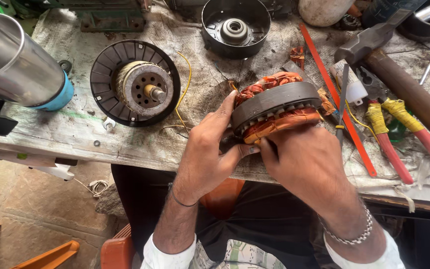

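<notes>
Both hands clamp the motor coil ring (276, 107), held tilted just above the table (75, 129) edge: the left hand (206, 154) braces its side while the right hand (307, 162) works underneath; best keep fingertips off the loose copper wire, gripping the steel band

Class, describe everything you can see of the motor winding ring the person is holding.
The motor winding ring is a grey metal band with slotted teeth, copper-coloured wire coils bulging from both faces. It is held tilted on edge over the cloth-covered workbench. The left hand grips its left rim; the right hand covers its lower front edge. A thin yellow wire lies left of it.
</notes>
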